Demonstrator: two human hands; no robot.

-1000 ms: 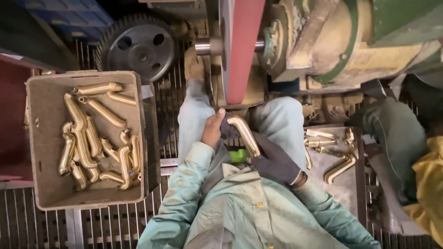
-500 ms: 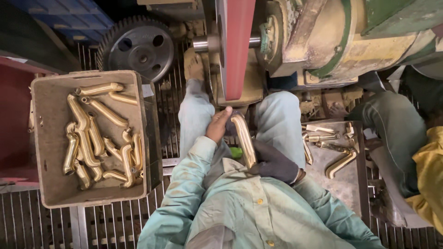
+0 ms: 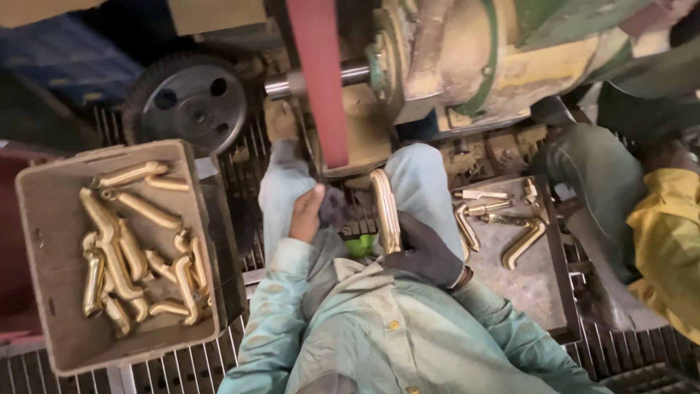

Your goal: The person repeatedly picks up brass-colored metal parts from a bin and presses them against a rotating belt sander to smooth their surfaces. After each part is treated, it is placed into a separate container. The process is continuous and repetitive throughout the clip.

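Observation:
A curved brass pipe piece [image 3: 385,210] stands between my knees, its top end just below the red sanding belt [image 3: 319,80]. My right hand [image 3: 426,252], in a dark glove, grips the lower end of the pipe. Bare, my left hand [image 3: 308,213] rests on my left thigh and holds a dark cloth [image 3: 334,208] beside the pipe. Below the pipe a small green object [image 3: 359,246] shows in my lap.
A grey crate [image 3: 51,292] at left holds several brass pipe pieces [image 3: 131,248]. A flat tray [image 3: 525,284] at right carries a few more pieces [image 3: 521,244]. A dark pulley wheel [image 3: 193,106] and a motor housing [image 3: 467,58] sit ahead. Another person in yellow [image 3: 667,248] sits at right.
The brass pipe has been turned from tilted to nearly upright and raised toward the belt. The view has shifted closer to the machine.

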